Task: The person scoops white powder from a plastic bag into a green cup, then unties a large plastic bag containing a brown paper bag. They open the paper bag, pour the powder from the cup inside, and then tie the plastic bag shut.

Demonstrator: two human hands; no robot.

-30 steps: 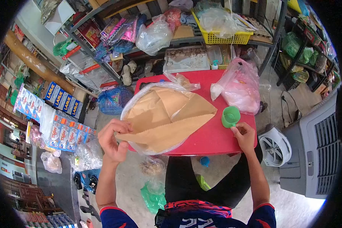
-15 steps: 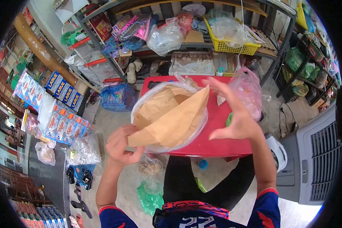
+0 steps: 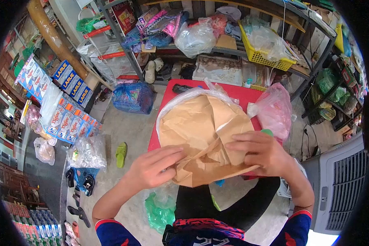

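Observation:
Brown paper lies spread and creased inside a round opening rimmed with clear plastic, on the red table. At the paper's near left edge, my left hand has its fingers closed over a fold. On the near right side, my right hand grips the paper with bent fingers. Between the hands the near edge is crumpled and folded. What lies under the paper is hidden.
A pink plastic bag sits at the table's right side, by a green object. Behind stands a shelf with a yellow basket. A grey slatted appliance is at right. A green slipper and green bag lie on the floor.
My right hand has come down from open in the air and taken hold of the paper. The paper's raised, jagged-edged flap is now folded down and crumpled toward me. The view has shifted slightly.

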